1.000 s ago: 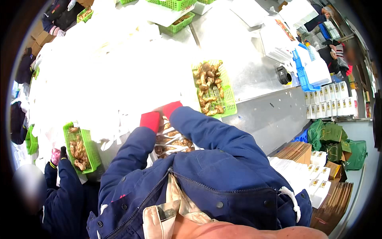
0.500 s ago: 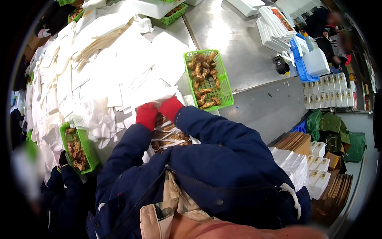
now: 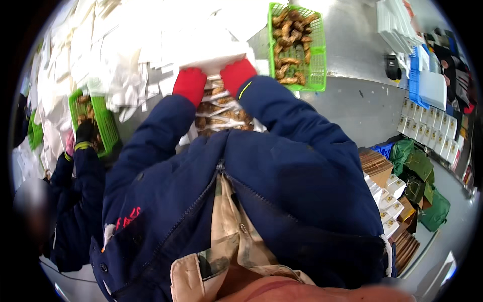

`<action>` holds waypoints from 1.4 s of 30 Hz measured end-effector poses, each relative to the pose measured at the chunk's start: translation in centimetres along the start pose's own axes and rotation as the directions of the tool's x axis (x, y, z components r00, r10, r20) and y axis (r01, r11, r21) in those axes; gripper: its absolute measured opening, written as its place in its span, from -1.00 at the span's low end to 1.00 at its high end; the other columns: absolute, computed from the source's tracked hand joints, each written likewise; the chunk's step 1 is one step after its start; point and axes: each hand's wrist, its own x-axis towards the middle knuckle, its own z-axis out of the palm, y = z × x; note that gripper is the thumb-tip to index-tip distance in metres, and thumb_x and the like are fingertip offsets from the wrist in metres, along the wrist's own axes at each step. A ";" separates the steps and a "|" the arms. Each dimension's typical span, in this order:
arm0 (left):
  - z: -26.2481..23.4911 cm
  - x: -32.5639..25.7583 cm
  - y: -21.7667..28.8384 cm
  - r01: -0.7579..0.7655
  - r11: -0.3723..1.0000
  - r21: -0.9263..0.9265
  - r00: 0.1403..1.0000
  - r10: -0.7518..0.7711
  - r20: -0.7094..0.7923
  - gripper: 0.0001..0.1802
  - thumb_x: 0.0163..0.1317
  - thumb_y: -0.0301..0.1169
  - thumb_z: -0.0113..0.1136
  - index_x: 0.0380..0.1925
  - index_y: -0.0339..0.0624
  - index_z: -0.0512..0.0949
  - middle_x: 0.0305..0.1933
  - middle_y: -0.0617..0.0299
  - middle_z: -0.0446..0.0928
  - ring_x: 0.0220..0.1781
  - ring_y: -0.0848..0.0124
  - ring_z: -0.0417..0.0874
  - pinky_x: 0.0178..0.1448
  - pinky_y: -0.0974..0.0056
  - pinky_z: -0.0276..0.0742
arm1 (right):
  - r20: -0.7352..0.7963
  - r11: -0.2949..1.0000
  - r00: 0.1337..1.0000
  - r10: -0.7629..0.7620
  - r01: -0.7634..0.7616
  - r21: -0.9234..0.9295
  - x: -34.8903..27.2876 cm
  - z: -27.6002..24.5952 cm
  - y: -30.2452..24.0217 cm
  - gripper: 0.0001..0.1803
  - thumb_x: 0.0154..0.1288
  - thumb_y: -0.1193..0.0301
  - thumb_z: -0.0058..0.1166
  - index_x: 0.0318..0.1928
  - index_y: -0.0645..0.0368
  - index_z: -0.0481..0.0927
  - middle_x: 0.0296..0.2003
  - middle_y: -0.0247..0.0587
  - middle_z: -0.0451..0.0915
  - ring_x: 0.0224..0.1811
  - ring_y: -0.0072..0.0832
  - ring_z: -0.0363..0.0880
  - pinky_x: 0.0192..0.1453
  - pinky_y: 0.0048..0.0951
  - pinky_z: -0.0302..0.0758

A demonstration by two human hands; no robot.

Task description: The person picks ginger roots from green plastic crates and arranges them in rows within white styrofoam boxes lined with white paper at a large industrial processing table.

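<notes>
My left hand (image 3: 190,86) and my right hand (image 3: 237,76), both in red knit gloves, are at the two far corners of a white foam box (image 3: 214,61). Their fingers are bent over its edges and look closed on it; the fingertips are partly hidden. Inside the box, brown mushrooms (image 3: 221,109) lie in rows with strips of white paper between them. My jacket covers the near end of the box. To the right of my right hand is a green plastic basket (image 3: 318,65) with loose mushrooms (image 3: 289,35).
Piled white paper (image 3: 126,50) spreads across the table's left side. A co-worker's black-gloved hand (image 3: 85,132) reaches into another green basket (image 3: 107,123). Stacked foam lids (image 3: 395,25), a blue crate (image 3: 415,78) and rows of white boxes (image 3: 427,123) stand at the right.
My hands were close together at the box's far end, over white paper; now they are apart at its corners. The view has shifted, so the table appears higher up.
</notes>
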 end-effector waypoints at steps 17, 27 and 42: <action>0.1 -1.1 -1.9 -0.037 0.989 -0.145 0.994 0.052 0.098 -0.71 0.18 -0.26 0.20 -0.17 -0.18 0.56 0.00 0.01 0.59 0.09 0.12 0.56 0.35 0.05 0.27 | 0.296 0.906 0.952 0.078 -0.191 0.377 3.2 -2.2 -2.1 -0.57 0.08 0.32 0.23 0.02 -0.01 0.61 -0.15 -0.09 0.67 -0.09 -0.08 0.64 -0.03 -0.11 0.57; -0.6 -3.5 -1.3 -0.006 0.970 -0.241 0.974 -0.048 -0.219 -0.76 0.22 -0.20 0.19 -0.42 -0.14 0.57 -0.32 0.12 0.58 -0.02 0.18 0.56 0.48 0.02 0.08 | -0.086 0.787 0.933 0.350 -0.243 0.567 -2.4 -6.5 5.6 -0.80 0.30 0.29 0.09 -0.12 0.05 0.60 -0.25 -0.13 0.63 -0.18 -0.17 0.61 -0.01 -0.16 0.51; 0.1 -2.5 -0.8 -0.011 0.977 -0.212 0.957 -0.052 -0.285 -0.82 0.19 -0.31 0.21 -0.54 -0.09 0.52 -0.45 0.18 0.50 -0.16 0.21 0.56 0.43 0.06 0.17 | 0.006 0.532 0.539 0.842 -0.833 0.151 -5.7 -0.5 19.8 -0.50 0.24 0.20 0.06 0.21 -0.17 0.43 0.02 -0.09 0.57 0.04 -0.05 0.59 0.06 -0.07 0.54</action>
